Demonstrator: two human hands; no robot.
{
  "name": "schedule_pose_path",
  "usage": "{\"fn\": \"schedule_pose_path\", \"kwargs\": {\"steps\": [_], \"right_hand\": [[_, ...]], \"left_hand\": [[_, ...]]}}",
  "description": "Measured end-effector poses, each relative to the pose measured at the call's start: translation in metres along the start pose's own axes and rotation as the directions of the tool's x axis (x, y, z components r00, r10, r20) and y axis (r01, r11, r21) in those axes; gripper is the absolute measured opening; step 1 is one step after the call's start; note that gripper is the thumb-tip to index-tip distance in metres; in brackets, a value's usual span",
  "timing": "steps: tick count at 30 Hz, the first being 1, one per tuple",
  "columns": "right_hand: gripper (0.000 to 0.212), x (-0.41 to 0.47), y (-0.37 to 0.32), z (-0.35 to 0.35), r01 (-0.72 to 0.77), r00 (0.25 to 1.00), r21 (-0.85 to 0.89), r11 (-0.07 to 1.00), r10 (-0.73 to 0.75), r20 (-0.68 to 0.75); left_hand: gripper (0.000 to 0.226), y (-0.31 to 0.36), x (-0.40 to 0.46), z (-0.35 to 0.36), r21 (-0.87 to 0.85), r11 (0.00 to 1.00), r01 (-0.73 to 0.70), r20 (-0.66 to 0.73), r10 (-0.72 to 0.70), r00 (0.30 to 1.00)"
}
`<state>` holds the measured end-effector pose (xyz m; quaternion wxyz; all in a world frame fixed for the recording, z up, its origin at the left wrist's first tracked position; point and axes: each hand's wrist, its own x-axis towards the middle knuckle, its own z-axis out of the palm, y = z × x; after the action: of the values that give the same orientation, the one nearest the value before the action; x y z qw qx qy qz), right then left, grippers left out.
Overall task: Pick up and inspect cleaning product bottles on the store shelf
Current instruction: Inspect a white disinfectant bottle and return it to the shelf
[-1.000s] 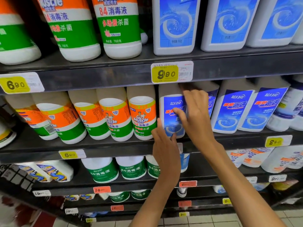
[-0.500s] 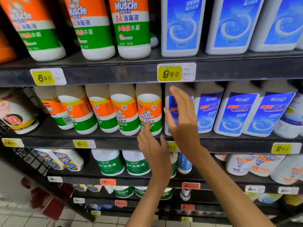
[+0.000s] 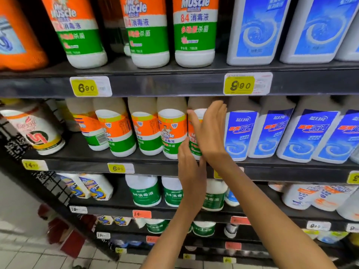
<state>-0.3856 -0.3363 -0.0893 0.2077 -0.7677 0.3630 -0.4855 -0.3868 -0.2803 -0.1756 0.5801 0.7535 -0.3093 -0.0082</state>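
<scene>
Several white bottles with orange and green labels stand in a row on the middle shelf (image 3: 81, 158). My right hand (image 3: 210, 131) is flat with straight fingers in front of the rightmost one, the orange-green bottle (image 3: 194, 136), and covers most of it. My left hand (image 3: 191, 171) is raised just below and to the left, fingers straight, its fingertips at the bottom of the neighbouring orange-green bottle (image 3: 172, 131). Neither hand holds anything. Blue-labelled white bottles (image 3: 240, 133) stand right of my right hand.
The upper shelf (image 3: 174, 84) carries larger orange-green bottles (image 3: 194, 32) and blue-labelled jugs (image 3: 256, 30), with yellow price tags 6.90 (image 3: 86, 87) and 9.90 (image 3: 240, 85). Green-labelled bottles (image 3: 144, 193) fill the lower shelf. Tiled floor (image 3: 38, 255) lies at the bottom left.
Both hands have moved left, from the blue-labelled bottle to the orange-green bottles. The view has shifted left with them. The hands stay empty.
</scene>
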Motion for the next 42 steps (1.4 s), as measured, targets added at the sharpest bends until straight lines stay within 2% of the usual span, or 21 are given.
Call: {"fn": "schedule_pose_path", "kwargs": {"steps": [4, 9, 15, 18, 20, 24, 26, 28, 30, 32, 35, 37, 39, 42], "right_hand": [[0.061, 0.000, -0.008, 0.000, -0.049, 0.996, -0.033, 0.998, 0.046, -0.076], [0.057, -0.007, -0.015, 0.001, -0.043, 0.989, -0.062, 0.997, 0.033, -0.147], [0.056, -0.009, -0.015, -0.005, -0.096, 0.994, 0.006, 0.995, 0.096, -0.057], [0.056, -0.009, -0.019, -0.015, -0.121, 0.991, 0.120, 0.985, 0.127, -0.038], [0.056, -0.014, -0.022, -0.022, -0.151, 0.988, 0.209, 0.966, 0.156, -0.009], [0.064, -0.029, -0.023, -0.035, -0.240, 0.968, 0.356, 0.903, 0.197, 0.153], [0.067, -0.036, -0.022, -0.040, -0.273, 0.956, 0.412, 0.869, 0.199, 0.214], [0.060, -0.042, -0.019, -0.043, -0.300, 0.946, 0.428, 0.852, 0.211, 0.245], [0.047, -0.044, -0.014, -0.049, -0.393, 0.913, 0.503, 0.770, 0.262, 0.312], [0.038, -0.040, -0.008, -0.057, -0.529, 0.843, 0.638, 0.559, 0.264, 0.468], [0.065, -0.037, -0.002, -0.061, -0.680, 0.726, 0.661, 0.319, 0.164, 0.668], [0.070, -0.041, 0.000, -0.056, -0.740, 0.671, 0.653, 0.159, 0.100, 0.735], [0.056, -0.045, 0.001, -0.050, -0.756, 0.653, 0.644, 0.113, 0.068, 0.755], [0.041, -0.046, 0.003, -0.051, -0.730, 0.679, 0.654, 0.197, 0.102, 0.727]], "left_hand": [[0.057, -0.007, 0.005, -0.005, -0.022, 1.000, -0.011, 0.015, 0.012, 1.000], [0.060, -0.013, 0.002, -0.011, -0.095, 0.994, -0.046, 0.065, 0.053, 0.996], [0.061, -0.018, 0.003, -0.028, -0.180, 0.978, -0.109, 0.140, 0.135, 0.981], [0.064, -0.021, 0.000, -0.045, -0.233, 0.961, -0.148, 0.145, 0.185, 0.972], [0.075, -0.025, -0.002, -0.056, -0.262, 0.952, -0.155, 0.206, 0.212, 0.955], [0.087, -0.024, -0.007, -0.068, -0.330, 0.943, 0.042, 0.419, 0.107, 0.902], [0.079, -0.024, -0.007, -0.073, -0.301, 0.952, 0.050, 0.427, 0.088, 0.900], [0.072, -0.022, -0.007, -0.082, -0.305, 0.950, 0.059, 0.437, 0.084, 0.896], [0.065, -0.020, -0.007, -0.097, -0.363, 0.921, 0.144, 0.503, 0.063, 0.862], [0.059, -0.021, -0.011, -0.112, -0.419, 0.860, 0.292, 0.623, 0.038, 0.781], [0.063, -0.029, -0.023, -0.126, -0.398, 0.741, 0.541, 0.798, -0.012, 0.603], [0.075, -0.036, -0.030, -0.126, -0.379, 0.689, 0.617, 0.846, -0.012, 0.533], [0.088, -0.039, -0.039, -0.124, -0.357, 0.680, 0.640, 0.868, -0.012, 0.496], [0.084, -0.045, -0.047, -0.121, -0.359, 0.666, 0.654, 0.873, -0.009, 0.488]]}}
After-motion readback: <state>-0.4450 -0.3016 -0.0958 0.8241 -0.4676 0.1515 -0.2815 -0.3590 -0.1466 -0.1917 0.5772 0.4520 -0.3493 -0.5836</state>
